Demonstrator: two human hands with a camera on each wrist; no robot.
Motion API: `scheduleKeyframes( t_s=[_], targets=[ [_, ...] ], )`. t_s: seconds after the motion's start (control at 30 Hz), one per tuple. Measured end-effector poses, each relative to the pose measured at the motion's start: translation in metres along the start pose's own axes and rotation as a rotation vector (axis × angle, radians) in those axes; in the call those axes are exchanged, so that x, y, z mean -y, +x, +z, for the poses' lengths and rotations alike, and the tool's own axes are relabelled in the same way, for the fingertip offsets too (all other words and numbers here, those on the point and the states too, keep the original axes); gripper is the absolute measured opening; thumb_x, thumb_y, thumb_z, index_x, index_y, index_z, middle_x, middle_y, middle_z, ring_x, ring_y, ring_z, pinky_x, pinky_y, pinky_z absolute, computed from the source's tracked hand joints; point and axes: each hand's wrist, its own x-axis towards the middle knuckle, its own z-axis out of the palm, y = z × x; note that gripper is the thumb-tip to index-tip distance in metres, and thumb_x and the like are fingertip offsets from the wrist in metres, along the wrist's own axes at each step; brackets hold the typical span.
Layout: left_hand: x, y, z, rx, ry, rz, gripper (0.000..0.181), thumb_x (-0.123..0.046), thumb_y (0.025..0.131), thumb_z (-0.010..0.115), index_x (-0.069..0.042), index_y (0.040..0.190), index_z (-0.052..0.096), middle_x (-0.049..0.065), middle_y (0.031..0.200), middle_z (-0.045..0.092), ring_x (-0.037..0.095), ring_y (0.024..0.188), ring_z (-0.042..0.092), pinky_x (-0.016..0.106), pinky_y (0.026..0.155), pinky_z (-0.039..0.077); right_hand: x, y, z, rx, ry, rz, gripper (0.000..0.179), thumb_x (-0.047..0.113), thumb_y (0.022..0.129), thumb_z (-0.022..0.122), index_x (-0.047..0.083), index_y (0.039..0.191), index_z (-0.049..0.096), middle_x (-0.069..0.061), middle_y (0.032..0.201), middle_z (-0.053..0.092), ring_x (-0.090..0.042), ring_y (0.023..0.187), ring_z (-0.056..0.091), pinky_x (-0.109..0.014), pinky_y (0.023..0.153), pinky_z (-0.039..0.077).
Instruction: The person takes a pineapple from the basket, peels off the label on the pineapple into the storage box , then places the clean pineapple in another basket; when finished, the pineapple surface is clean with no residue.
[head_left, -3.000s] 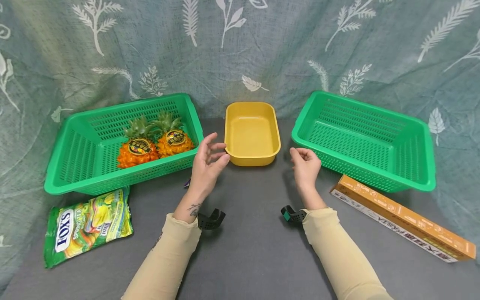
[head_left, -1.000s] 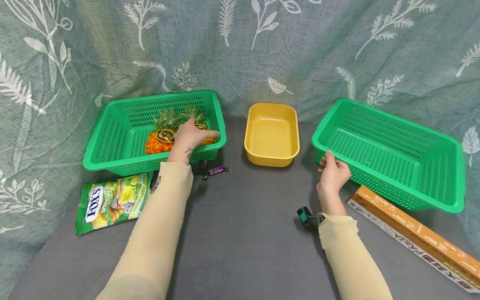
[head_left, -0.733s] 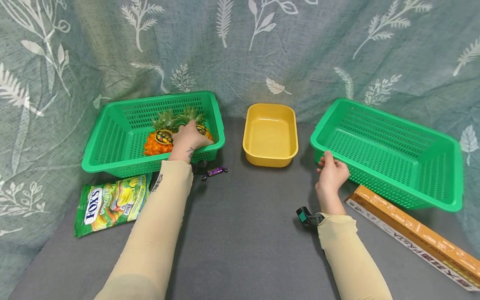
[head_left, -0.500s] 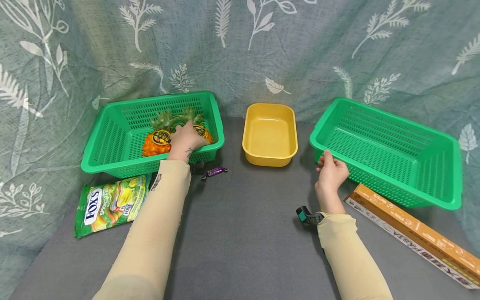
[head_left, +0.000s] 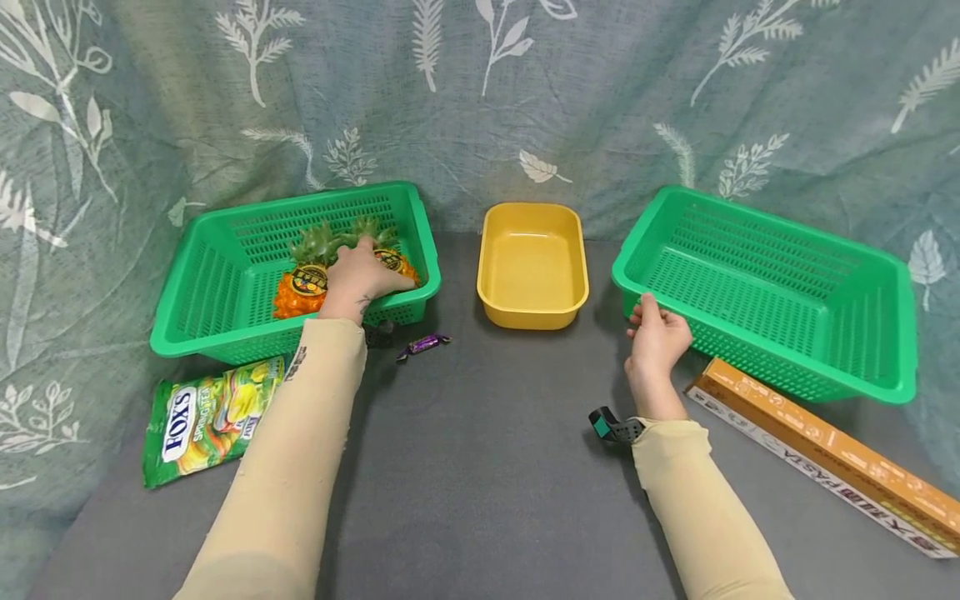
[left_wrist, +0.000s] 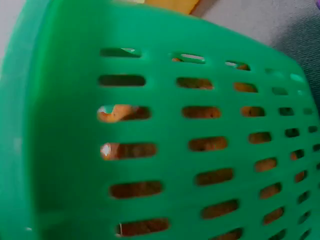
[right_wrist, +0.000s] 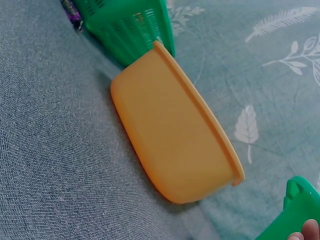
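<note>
My left hand (head_left: 360,271) reaches over the front rim of the left green basket (head_left: 225,337). Its thumb and fingers spread around the right-hand orange pineapple (head_left: 407,267), gripping it; most fingertips are hidden. A second orange pineapple (head_left: 288,296) with a black-and-gold label lies beside it. Through the slots of the basket wall (left_wrist: 170,170), the left wrist view shows orange patches. My right hand (head_left: 657,340) hovers by the front left corner of the right green basket (head_left: 750,308), fingers loosely curled and holding nothing, thumb tip overlapping the rim.
Between the baskets stands a yellow tub (head_left: 532,271). A purple-wrapped candy (head_left: 424,344) lies in front of the left basket. A green FOX'S bag (head_left: 206,425) is at the left, and a long orange pasta box (head_left: 825,458) at the right. A leaf-patterned curtain (head_left: 450,167) hangs behind.
My left hand has gone from beside the yellow tub into the left basket, its thumb then closing in on the pineapple. My right hand has moved to the right basket's corner and stays there.
</note>
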Motion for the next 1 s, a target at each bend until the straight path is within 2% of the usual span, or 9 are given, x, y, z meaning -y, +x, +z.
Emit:
scheduleKeyframes(
  t_s=[0.23,0.5,0.6,0.73,0.87,1.0],
  targets=[
    [-0.004,-0.003,-0.010,0.011,-0.058,0.006,0.096,-0.040,0.070,0.073,-0.002,0.143,0.023,0.034,0.142,0.022,0.048,0.122,0.031,0.058,0.096,0.035,0.001,0.002,0.000,0.001,-0.011,0.007,0.023,0.022,0.090,0.061,0.007,0.074,0.058,0.003,0.065,0.054,-0.010,0.061,0.051,-0.019,0.048,0.043],
    [-0.013,-0.012,-0.029,0.007,-0.101,0.026,0.097,-0.040,0.072,0.073,-0.005,0.145,0.019,0.032,0.148,0.011,0.049,0.127,0.026,0.060,0.095,0.034,0.001,0.003,0.000,-0.001,-0.003,0.004,0.023,0.021,0.089,0.061,0.003,0.076,0.059,0.004,0.063,0.054,-0.008,0.058,0.052,-0.019,0.047,0.043],
    [-0.018,-0.019,-0.037,-0.028,-0.089,0.058,0.095,-0.041,0.072,0.072,-0.005,0.144,0.021,0.032,0.142,0.020,0.046,0.119,0.032,0.058,0.091,0.038,0.001,0.004,-0.001,0.000,-0.003,0.001,0.024,0.022,0.090,0.061,0.003,0.075,0.059,0.003,0.063,0.055,-0.009,0.058,0.052,-0.019,0.047,0.044],
    [-0.023,-0.029,-0.045,-0.077,-0.073,0.096,0.091,-0.041,0.072,0.070,-0.006,0.142,0.024,0.027,0.129,0.033,0.039,0.102,0.040,0.050,0.078,0.042,0.001,0.005,-0.003,-0.001,-0.011,0.003,0.023,0.023,0.090,0.061,0.004,0.076,0.059,0.003,0.065,0.055,-0.010,0.060,0.052,-0.020,0.048,0.044],
    [-0.030,-0.042,-0.050,-0.109,-0.057,0.131,0.092,-0.043,0.072,0.071,-0.008,0.143,0.025,0.025,0.124,0.035,0.037,0.096,0.043,0.046,0.073,0.044,0.001,0.005,-0.003,-0.001,-0.020,0.000,0.022,0.023,0.090,0.061,0.007,0.075,0.059,0.003,0.066,0.055,-0.009,0.061,0.052,-0.020,0.048,0.044],
    [-0.037,-0.059,-0.051,-0.121,-0.051,0.179,0.093,-0.044,0.071,0.072,-0.010,0.143,0.025,0.025,0.125,0.035,0.038,0.097,0.045,0.048,0.075,0.044,0.001,0.004,-0.002,0.001,-0.023,0.002,0.022,0.023,0.090,0.061,0.008,0.074,0.058,0.003,0.066,0.055,-0.009,0.061,0.052,-0.021,0.048,0.044]
  ],
)
